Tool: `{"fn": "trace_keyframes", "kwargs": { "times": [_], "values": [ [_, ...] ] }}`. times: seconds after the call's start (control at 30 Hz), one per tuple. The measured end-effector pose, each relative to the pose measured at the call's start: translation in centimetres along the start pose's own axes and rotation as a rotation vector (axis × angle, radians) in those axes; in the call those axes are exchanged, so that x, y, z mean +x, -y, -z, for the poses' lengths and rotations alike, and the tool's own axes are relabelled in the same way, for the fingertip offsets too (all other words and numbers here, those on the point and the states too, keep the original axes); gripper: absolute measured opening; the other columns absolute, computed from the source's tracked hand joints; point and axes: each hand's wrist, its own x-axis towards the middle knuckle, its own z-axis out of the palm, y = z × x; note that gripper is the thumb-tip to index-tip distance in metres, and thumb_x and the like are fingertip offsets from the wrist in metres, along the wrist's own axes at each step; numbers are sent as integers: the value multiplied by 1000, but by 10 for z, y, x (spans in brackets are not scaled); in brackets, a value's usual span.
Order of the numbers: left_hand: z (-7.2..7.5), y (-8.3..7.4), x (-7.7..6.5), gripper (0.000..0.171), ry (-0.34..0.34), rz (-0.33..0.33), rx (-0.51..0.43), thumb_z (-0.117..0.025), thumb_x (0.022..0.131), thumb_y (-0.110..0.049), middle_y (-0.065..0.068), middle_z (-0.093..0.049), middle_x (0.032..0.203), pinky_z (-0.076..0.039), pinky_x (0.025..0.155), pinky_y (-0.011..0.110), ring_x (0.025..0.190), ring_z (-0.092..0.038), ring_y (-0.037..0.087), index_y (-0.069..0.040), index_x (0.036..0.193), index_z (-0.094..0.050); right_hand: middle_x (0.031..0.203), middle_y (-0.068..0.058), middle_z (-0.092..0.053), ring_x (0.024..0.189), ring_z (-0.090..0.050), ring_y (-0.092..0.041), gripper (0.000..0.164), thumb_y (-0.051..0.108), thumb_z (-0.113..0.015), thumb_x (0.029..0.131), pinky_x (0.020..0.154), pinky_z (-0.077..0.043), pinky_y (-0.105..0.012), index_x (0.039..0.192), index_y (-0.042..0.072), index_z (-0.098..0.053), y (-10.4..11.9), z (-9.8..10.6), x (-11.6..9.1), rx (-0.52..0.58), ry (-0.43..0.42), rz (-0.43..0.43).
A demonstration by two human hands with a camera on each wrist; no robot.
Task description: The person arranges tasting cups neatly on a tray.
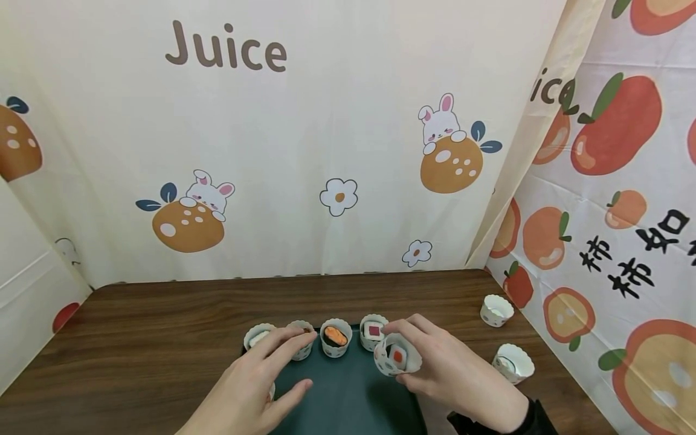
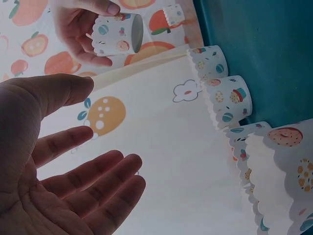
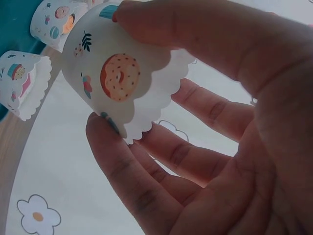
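My right hand point(image 1: 457, 362) pinches a patterned paper baking cup point(image 3: 120, 73) between thumb and fingers, tilted, above the right side of the dark green tray point(image 1: 348, 399). Inside that cup sits a small white sushi piece point(image 1: 397, 355) with an orange-red centre. Just behind it stands another cup holding a white piece with a dark red centre point(image 1: 373, 330). A sushi piece with an orange topping point(image 1: 335, 336) fills the cup to its left. With fingers spread and nothing held, my left hand point(image 1: 252, 383) hovers over the tray's left side, partly hiding cups there.
Two more paper cups stand on the wooden table point(image 1: 163, 344) to the right: a farther cup point(image 1: 496, 314) and a nearer cup point(image 1: 513, 368) with something pale inside. Printed curtains point(image 1: 337, 121) close off the table's back and right sides.
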Motion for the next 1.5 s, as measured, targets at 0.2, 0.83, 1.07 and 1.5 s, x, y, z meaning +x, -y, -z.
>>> {"fn": "trace_keyframes", "kwargs": {
  "times": [0.2,0.83,1.07,1.5],
  "values": [
    [-2,-1,0,63,5,11,46,-87,92,-33,-3,-65,137,-60,75,26,108,-70,13,-27,148,-61,123,1,-63,94,-61,-4,63,10,-88,87,76,-58,-21,142,20,-60,2,-4,1,-18,1,18],
    [-5,-3,2,58,108,98,33,-80,97,-46,-5,-64,140,-66,85,36,112,-70,15,-30,149,-61,114,7,-57,94,-58,-1,66,16,-89,88,78,-56,-22,146,23,-58,12,-17,3,-116,2,90],
    [-8,-4,1,57,118,95,5,-78,98,-48,-5,-64,140,-65,84,34,111,-71,15,-31,149,-60,126,6,-61,100,-61,-1,63,24,-88,92,82,-58,-22,147,24,-58,14,-20,3,-76,18,87],
    [-15,-4,-2,58,51,-11,12,-84,95,-38,-3,-67,134,-64,80,30,107,-71,14,-27,146,-62,129,8,-60,104,-63,-2,61,24,-87,92,85,-59,-22,145,25,-56,25,-29,5,-53,14,127]
  ]
}}
